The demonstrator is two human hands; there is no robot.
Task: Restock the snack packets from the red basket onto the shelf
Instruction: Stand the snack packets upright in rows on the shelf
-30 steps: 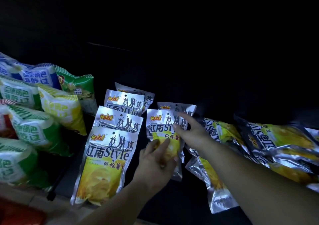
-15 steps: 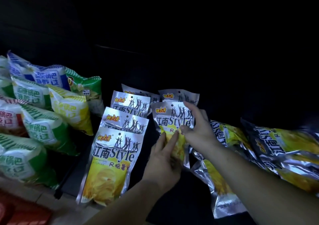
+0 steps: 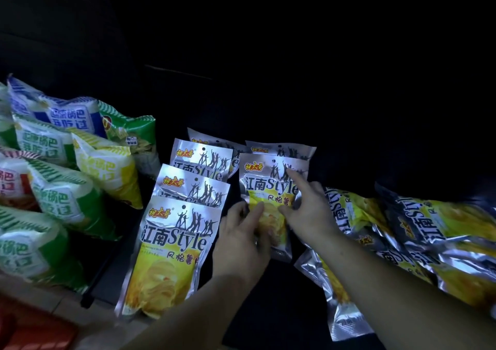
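A silver and yellow snack packet (image 3: 269, 188) stands upright on the dark shelf (image 3: 273, 296), in front of another like it. My left hand (image 3: 241, 239) grips its lower left side, thumb on the yellow part. My right hand (image 3: 308, 210) holds its right edge, with the forefinger stretched up across the silver top. To the left, a row of three matching packets (image 3: 171, 247) stands front to back. A corner of the red basket (image 3: 35, 331) shows at the bottom left.
Green, blue and yellow puffed snack bags (image 3: 64, 196) fill the shelf section at the left. Several silver and yellow packets (image 3: 418, 237) lie tumbled on their sides at the right, under my right forearm. The back of the shelf is dark.
Both hands have shifted the held packet up and back a little, standing it straighter. My right forefinger now reaches higher on its top.
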